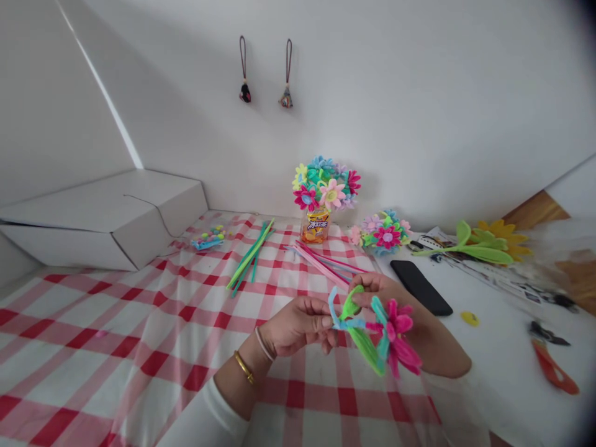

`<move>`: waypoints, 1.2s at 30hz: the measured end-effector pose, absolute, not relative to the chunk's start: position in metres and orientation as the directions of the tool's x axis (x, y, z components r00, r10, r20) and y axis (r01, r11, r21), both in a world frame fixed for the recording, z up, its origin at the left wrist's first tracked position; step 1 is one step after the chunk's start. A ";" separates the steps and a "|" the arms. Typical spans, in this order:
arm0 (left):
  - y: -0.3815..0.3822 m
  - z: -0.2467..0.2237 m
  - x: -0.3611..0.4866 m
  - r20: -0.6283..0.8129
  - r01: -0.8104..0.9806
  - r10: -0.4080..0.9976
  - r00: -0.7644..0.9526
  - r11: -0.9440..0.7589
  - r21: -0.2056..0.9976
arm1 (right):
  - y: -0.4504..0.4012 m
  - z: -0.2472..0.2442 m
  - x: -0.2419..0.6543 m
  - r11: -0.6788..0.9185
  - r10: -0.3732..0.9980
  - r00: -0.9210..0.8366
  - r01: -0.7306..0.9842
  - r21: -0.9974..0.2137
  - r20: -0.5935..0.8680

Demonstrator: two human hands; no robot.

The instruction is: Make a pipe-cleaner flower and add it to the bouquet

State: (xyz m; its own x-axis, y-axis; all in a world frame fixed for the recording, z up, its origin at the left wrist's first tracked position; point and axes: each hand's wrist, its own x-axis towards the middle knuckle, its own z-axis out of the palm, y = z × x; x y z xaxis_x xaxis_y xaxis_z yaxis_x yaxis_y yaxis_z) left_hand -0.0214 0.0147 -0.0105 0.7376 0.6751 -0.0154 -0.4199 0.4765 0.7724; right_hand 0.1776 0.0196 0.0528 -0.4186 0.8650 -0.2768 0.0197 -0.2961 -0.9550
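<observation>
Above the checked tablecloth I hold a pipe-cleaner flower with magenta petals, teal pieces at its base, green leaves and a light blue stem. My left hand pinches the stem end, thumb against fingers. My right hand is closed on the upper green leaf, its fingers partly behind the flower. The lower green leaf slants down to the right. Beyond my hands lie pink pipe cleaners and, farther left, green pipe cleaners.
A pipe-cleaner bouquet stands in an orange container by the wall. A smaller bunch lies beside it. Right are a black phone, a yellow sunflower and orange-handled scissors. A white box sits left.
</observation>
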 end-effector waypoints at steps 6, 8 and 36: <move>0.014 -0.012 -0.019 -0.021 -0.417 0.652 0.758 0.509 0.753 | 0.022 0.049 0.176 -0.226 0.867 -0.439 0.073 -0.971 -0.235; 0.014 -0.012 -0.018 -0.026 -0.438 0.679 0.734 0.503 0.745 | 0.021 0.049 0.175 -0.258 0.869 -0.428 0.035 -0.966 -0.248; 0.010 -0.006 0.000 0.141 -0.716 0.968 0.207 0.051 0.696 | 0.008 -0.001 0.115 0.154 0.969 -0.136 -0.309 -0.939 0.204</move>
State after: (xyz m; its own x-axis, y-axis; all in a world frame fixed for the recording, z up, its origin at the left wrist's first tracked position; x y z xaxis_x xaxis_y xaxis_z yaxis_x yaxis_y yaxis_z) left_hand 0.0003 0.0103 -0.0064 0.2069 0.9681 0.1413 -0.7160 0.0514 0.6962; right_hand 0.1154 0.0079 -0.0008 -0.1364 0.9695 0.2038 -0.3088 0.1538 -0.9386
